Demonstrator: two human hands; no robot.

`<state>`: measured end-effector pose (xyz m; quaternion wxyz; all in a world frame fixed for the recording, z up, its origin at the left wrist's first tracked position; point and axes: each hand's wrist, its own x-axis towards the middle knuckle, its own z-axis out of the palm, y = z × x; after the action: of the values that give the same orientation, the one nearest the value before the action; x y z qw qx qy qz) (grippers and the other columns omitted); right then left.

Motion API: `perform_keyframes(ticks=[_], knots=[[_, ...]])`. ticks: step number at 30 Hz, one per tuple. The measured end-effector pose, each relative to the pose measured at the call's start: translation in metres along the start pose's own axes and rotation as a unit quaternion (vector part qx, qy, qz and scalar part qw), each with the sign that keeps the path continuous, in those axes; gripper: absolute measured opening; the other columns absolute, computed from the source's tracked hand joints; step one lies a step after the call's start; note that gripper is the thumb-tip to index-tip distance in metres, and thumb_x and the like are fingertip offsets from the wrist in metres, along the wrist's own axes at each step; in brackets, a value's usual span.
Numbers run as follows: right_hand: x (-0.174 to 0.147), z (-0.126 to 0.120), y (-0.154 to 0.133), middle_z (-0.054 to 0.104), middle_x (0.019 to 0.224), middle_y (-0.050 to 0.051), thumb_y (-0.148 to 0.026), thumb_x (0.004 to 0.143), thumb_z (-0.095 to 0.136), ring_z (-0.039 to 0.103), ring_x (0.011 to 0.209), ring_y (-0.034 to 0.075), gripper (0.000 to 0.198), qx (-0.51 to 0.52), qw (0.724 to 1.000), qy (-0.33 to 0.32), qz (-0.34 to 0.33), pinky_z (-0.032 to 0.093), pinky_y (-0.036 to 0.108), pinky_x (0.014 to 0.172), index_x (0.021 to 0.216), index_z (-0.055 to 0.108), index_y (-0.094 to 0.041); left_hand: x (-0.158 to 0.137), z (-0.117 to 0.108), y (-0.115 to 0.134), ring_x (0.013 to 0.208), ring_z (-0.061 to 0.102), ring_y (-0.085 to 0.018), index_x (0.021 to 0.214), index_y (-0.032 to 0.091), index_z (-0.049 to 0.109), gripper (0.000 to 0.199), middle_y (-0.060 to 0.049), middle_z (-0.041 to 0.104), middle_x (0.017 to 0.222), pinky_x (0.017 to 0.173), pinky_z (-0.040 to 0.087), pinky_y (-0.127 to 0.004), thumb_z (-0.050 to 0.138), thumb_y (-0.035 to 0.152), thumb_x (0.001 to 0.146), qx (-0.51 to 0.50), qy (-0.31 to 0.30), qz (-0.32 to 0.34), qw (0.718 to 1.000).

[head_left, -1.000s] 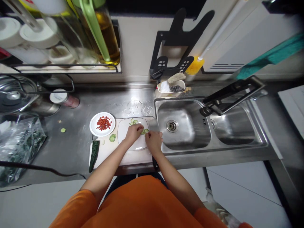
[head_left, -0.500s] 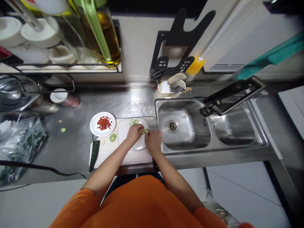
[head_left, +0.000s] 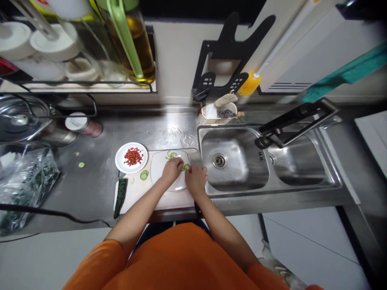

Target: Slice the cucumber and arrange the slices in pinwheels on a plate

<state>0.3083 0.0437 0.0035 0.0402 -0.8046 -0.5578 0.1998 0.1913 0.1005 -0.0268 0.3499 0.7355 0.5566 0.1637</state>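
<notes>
My left hand (head_left: 173,170) is above the white square plate (head_left: 157,170), its fingers closed at the edge of some thin cucumber slices (head_left: 185,167). From the other side my right hand (head_left: 196,181) pinches at the same slices near the plate's right rim. More cucumber slices (head_left: 171,154) lie curved at the plate's far edge. A small stack of cucumber slices (head_left: 144,175) rests on the white cutting board (head_left: 134,197), left of the plate. On the board's left end lies a dark green piece of cucumber (head_left: 121,196). A knife blade (head_left: 196,158) shows partly behind my right hand.
A round white plate of red goji berries (head_left: 118,158) stands at the board's far left corner. To the right is a double steel sink (head_left: 236,161) with a black faucet (head_left: 284,121). A plastic bag of greens (head_left: 30,181), a jar (head_left: 84,124) and a pot (head_left: 57,135) are at left.
Both hands stay almost in place over the plate, with the fingers at the cucumber slices. The whole view has shifted very slightly.
</notes>
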Motion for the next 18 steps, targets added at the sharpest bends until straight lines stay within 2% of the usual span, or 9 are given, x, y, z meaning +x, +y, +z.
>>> perform_keyframes(ticks=[6,10,14,18], knots=[[-0.002,-0.006,0.003,0.060,0.094,0.009,-0.028,0.086,0.052,0.041,0.098,0.026,0.013,0.027,1.000,0.015,0.004,0.030,0.033,0.071,0.084,0.060,-0.019,-0.001,-0.003,0.002,0.076,0.058,-0.017,0.078,0.017,0.065,0.010,-0.004,0.065,0.076,0.072,0.043,-0.027,0.055,0.014,0.078,-0.024,0.023,-0.005,0.999],[-0.003,-0.009,0.009,0.059,0.091,0.008,-0.028,0.085,0.052,0.041,0.096,0.026,0.012,0.033,0.999,0.023,-0.001,0.028,0.031,0.067,0.083,0.060,-0.019,-0.009,-0.019,0.004,0.077,0.059,-0.017,0.082,0.017,0.066,0.011,-0.005,0.067,0.081,0.074,0.044,-0.027,0.055,0.020,0.081,-0.032,0.068,0.002,0.997],[-0.009,-0.012,0.018,0.059,0.090,0.007,-0.029,0.085,0.053,0.041,0.095,0.025,0.011,0.023,0.999,0.026,-0.025,0.026,0.030,0.065,0.081,0.059,-0.020,-0.036,-0.052,-0.008,0.074,0.059,-0.016,0.090,0.017,0.067,0.016,-0.006,0.068,0.090,0.074,0.044,-0.028,0.054,0.024,0.083,-0.011,0.143,-0.023,0.989],[-0.021,-0.011,0.024,0.059,0.088,0.007,-0.029,0.085,0.053,0.041,0.095,0.025,0.011,0.011,0.997,0.027,-0.067,0.025,0.030,0.066,0.080,0.059,-0.020,-0.079,-0.078,-0.039,0.073,0.059,-0.017,0.088,0.017,0.067,0.018,-0.005,0.067,0.082,0.073,0.043,-0.028,0.054,0.028,0.081,0.052,0.197,-0.106,0.973]])
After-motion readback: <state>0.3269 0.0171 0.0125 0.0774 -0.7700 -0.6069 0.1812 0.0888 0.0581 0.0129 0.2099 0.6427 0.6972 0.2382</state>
